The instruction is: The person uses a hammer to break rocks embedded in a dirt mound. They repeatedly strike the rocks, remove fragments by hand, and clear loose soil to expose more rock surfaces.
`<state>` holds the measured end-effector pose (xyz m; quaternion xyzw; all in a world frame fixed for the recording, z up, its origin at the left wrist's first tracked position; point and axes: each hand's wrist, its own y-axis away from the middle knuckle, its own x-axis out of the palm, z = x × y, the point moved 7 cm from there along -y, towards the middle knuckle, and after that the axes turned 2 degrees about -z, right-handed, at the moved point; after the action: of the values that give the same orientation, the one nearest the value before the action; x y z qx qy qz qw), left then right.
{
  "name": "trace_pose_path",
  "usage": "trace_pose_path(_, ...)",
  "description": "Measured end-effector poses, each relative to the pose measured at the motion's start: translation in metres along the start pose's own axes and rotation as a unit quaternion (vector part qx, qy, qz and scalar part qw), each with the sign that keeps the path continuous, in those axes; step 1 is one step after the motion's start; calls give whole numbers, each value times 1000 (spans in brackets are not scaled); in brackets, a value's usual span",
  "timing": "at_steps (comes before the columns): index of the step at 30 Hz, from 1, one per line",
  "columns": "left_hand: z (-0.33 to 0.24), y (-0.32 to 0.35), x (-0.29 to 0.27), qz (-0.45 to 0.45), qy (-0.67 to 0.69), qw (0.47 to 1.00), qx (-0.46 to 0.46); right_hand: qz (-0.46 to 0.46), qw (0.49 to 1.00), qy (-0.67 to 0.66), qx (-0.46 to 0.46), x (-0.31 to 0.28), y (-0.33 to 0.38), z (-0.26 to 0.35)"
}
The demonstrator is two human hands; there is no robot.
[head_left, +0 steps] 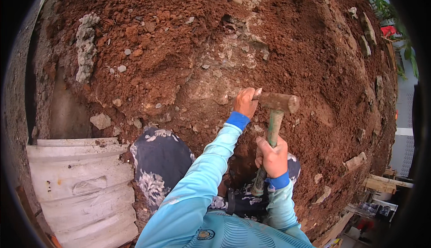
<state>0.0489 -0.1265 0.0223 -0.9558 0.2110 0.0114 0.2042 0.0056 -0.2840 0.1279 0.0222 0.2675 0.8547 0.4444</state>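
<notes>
right hand (272, 157) wrapped tight around the green handle of a hammer (274, 113), thumb up along the shaft, low on the grip. hammer head, rusty and blunt, level and just right of the left hand (246, 102), touching or nearly touching it. left hand closed against the dirt bank (179, 46), fingers curled shut around something thin set into the soil, too hidden to name. hammer upright, handle running down from the head toward the knees. red-brown dirt bank above and all around the hammer, studded with pale stones (85, 46). corrugated white sheet (83, 185) far left of the hammer, lower down, leaning at the foot of the bank. light blue sleeves with darker cuffs below the hammer. stacked planks (381, 183) far right of the hammer.
</notes>
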Motion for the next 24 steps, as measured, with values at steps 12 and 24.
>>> trace_pose_path(12,6,26,4,2,4,1000,-4,-200,948,19,-249,-13,-3,9)
trace_pose_path(24,13,33,-2,4,-43,999,-28,-196,784,-143,-571,-49,66,178)
